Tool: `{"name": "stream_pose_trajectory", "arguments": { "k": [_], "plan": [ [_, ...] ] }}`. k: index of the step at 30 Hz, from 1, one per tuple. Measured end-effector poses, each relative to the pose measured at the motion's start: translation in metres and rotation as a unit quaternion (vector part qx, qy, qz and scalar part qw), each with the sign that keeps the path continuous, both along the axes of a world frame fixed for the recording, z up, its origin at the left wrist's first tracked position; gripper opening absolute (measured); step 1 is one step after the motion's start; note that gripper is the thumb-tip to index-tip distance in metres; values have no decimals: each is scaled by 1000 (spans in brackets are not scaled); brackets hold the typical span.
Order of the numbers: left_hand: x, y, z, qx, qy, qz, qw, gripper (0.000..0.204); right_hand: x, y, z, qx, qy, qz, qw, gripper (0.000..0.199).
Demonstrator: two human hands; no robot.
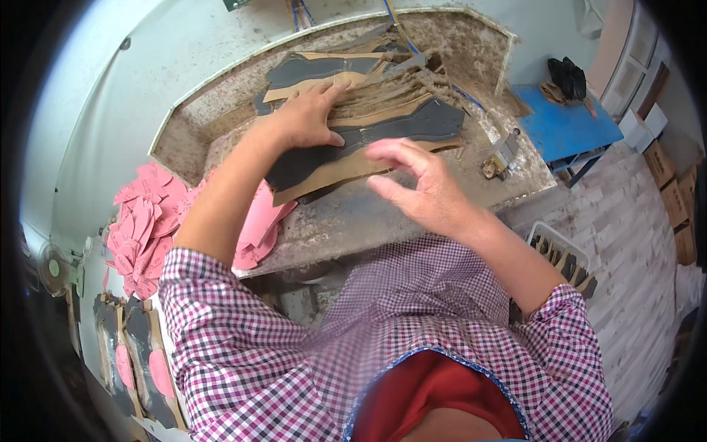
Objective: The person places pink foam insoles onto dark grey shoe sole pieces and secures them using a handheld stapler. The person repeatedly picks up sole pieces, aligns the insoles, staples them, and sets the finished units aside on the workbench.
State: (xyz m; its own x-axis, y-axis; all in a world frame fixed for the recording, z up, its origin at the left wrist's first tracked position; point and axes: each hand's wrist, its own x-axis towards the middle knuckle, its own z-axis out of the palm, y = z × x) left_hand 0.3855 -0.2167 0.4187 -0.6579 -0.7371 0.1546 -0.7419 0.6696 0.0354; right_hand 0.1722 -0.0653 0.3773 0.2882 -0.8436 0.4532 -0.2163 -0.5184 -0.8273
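Checked smock (442, 324), left hand (303, 119) on panels (416, 127) (wavy-edged)

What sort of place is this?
Probably a small workshop, perhaps for footwear parts: layered dark-and-tan pieces lie under the left hand on a dusty, walled workbench, with a pile of pink cut pieces at its left.

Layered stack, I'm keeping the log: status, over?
Left hand on the stack, fingers spread. Right hand open near its front edge, contact unclear. Pink pieces either side of left forearm.
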Motion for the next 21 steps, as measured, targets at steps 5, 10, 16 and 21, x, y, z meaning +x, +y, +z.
{"name": "stream_pose_trajectory", "arguments": {
  "k": [5, 10, 16, 21],
  "plan": [
    [-29, 46, -26, -127, -26, -5, 992, 90, -66, 0, -14, -175, 83, -154, 969, 28],
    [-36, 68, -31, -197, 6, -5, 980, 78, -184, 2, -45, -35, 4, -462, 886, 53],
    [-29, 82, -10, -167, -12, 18, 986, 39, -205, -26, -55, 272, -144, -337, 890, 62],
    [-30, 118, 33, -77, -23, 1, 997, 46, -209, -53, -47, 350, -44, -293, 889, 39]
  ]
}}
